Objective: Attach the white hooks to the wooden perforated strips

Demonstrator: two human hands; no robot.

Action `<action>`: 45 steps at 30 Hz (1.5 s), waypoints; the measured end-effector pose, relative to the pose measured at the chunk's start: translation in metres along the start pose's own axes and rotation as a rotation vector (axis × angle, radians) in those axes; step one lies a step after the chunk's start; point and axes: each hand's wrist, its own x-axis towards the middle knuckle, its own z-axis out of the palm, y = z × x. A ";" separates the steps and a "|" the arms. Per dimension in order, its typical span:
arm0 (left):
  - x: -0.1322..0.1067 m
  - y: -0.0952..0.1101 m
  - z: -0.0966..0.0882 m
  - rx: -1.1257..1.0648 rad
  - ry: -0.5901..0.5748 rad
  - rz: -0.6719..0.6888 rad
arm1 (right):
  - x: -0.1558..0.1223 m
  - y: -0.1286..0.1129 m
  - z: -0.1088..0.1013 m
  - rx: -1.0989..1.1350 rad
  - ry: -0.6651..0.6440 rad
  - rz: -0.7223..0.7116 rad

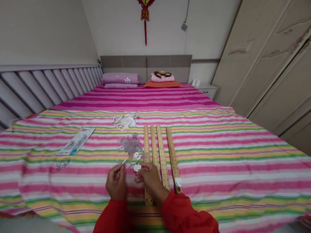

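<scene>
You have the bed's near edge (57,224) closest on your left, where the pink, green, yellow and white striped fabric cover (226,168) slants down past your red sleeves (186,212); the grey slatted rail (39,87) bounds the far left, and the widest room for your arms spreads to the right, toward the cream panelled wardrobe (267,65). Your left grip (116,183) pinches a small, thin, pale piece (124,161), seen nearly edge-on, its long axis slanting away and to the right, tip up. Your right grip (149,176) grasps a small white rounded plate (137,168) at its right end; the plate juts leftward from your fingertips, longer from side to side, apart from the left piece. Both sit above the cover, just short of the heap of clear plastic packets (131,145). Beside and under your right forearm, three perforated wooden strips (161,154) run lengthwise toward the headboard (168,63); a fourth perforated strip (172,152) lies farther right, its far end angled slightly left, with a white hook (178,182) near its near end.
</scene>
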 end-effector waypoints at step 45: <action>-0.059 0.112 0.061 -0.709 -0.798 -1.067 | -0.078 -0.079 -0.122 0.086 0.029 -0.207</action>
